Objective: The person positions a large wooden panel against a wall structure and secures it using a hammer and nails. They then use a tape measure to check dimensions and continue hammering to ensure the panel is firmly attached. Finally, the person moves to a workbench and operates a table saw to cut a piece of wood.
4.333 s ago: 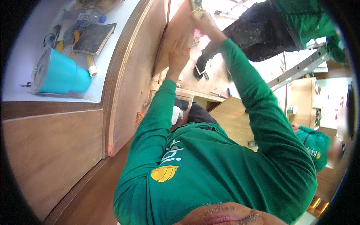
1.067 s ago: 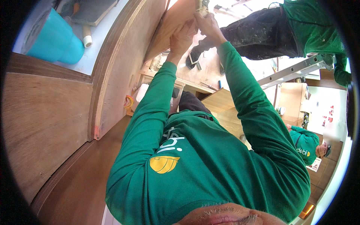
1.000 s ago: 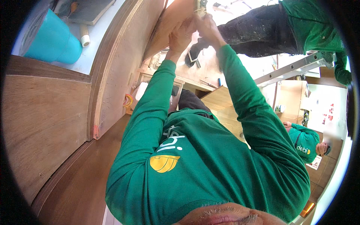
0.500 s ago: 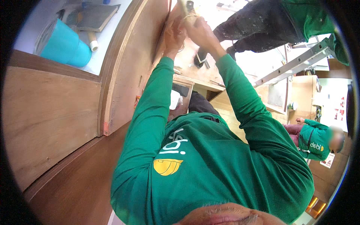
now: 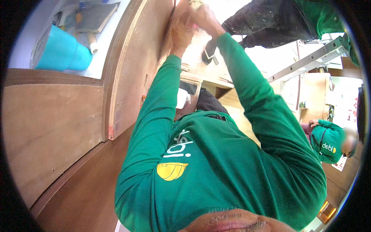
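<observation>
My right hand (image 5: pixel 203 16), at the top of the view, is closed around a pale yellowish object (image 5: pixel 196 4). Its upper part runs out of the picture, so its kind does not show. Just below and to the left is my left hand (image 5: pixel 182 35), close to the upright brown wooden panel (image 5: pixel 135 65). Blur and overlap hide the left fingers, and I cannot tell whether they touch the panel or the pale object. Both arms stretch forward in green sleeves.
On a white surface at upper left lie a turquoise bucket (image 5: pixel 63 48), a dark flat board (image 5: pixel 96 18) and a pale roll (image 5: pixel 92 43). A person in dark trousers (image 5: pixel 266 23) stands ahead, near a metal ladder (image 5: pixel 309 62). Another person (image 5: pixel 328 141) is at right.
Both hands have shifted slightly, the right one upward, and the pale object now shows less at the top edge. The person at right has drawn an arm inward.
</observation>
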A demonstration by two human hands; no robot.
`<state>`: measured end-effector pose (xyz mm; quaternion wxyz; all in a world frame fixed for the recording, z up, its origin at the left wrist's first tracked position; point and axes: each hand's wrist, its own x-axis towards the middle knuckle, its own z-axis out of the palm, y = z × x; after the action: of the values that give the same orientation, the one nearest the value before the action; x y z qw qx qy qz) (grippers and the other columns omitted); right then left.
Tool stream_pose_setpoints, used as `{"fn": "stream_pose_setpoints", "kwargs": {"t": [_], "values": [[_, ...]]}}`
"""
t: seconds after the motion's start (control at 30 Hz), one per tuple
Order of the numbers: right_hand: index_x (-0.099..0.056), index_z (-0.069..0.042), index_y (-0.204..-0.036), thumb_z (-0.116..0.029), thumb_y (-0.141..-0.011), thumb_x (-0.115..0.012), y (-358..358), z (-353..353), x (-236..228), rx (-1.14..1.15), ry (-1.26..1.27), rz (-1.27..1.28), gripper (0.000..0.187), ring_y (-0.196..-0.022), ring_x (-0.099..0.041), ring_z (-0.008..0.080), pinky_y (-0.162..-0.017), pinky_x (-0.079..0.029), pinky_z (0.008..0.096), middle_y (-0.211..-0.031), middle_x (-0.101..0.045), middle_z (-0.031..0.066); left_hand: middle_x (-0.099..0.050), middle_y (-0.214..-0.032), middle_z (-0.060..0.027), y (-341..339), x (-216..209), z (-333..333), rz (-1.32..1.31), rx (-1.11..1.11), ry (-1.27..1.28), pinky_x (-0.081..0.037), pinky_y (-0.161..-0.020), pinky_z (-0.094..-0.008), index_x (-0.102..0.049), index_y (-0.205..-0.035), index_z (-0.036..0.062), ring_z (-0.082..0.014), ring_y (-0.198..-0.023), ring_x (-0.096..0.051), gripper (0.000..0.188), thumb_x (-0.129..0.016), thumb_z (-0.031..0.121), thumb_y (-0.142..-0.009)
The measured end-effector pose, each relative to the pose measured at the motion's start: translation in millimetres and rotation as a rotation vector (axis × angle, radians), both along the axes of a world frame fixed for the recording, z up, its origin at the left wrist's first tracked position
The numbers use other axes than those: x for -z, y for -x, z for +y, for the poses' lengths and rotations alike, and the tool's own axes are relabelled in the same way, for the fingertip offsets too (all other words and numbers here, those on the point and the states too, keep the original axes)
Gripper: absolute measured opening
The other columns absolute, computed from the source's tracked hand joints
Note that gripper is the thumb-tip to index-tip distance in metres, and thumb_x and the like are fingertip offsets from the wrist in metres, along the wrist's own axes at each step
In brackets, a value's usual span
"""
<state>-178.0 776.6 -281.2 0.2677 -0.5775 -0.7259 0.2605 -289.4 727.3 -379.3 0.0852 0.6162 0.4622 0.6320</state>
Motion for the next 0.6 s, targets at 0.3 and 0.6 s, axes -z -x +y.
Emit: {"fn": "stream_pose_setpoints", "kwargs": {"t": [0.3,0.6], "values": [[-0.060,-0.006,-0.081,-0.011,-0.094,-0.052,-6.4,-8.5,6.1,-0.082,-1.177,-1.123,0.017,-0.051,-0.055,0.0192,-0.046,-0.042,0.0392,-0.060,-0.054,0.0040,-0.070,-0.119,-0.0213,-6.8,8.9,8.1,-0.054,0.022,0.070,-0.055,-0.095,-0.0461,-0.066,-0.125,0.0034,-0.0434,-0.111,-0.066,0.043,-0.077,0.011,-0.084],[-0.067,-0.005,-0.090,-0.018,-0.087,-0.061,-0.7,-81.2,-10.1,-0.040,-1.128,-1.101,0.015,-0.057,-0.060,0.0265,-0.059,-0.048,0.0463,-0.067,-0.060,0.0128,-0.067,-0.130,-0.0179,4.0,35.6,9.0,-0.066,0.155,0.025,-0.052,-0.100,-0.0456,-0.062,-0.133,0.0038,-0.0385,-0.118,-0.065,0.048,-0.076,0.020,-0.091]]}}
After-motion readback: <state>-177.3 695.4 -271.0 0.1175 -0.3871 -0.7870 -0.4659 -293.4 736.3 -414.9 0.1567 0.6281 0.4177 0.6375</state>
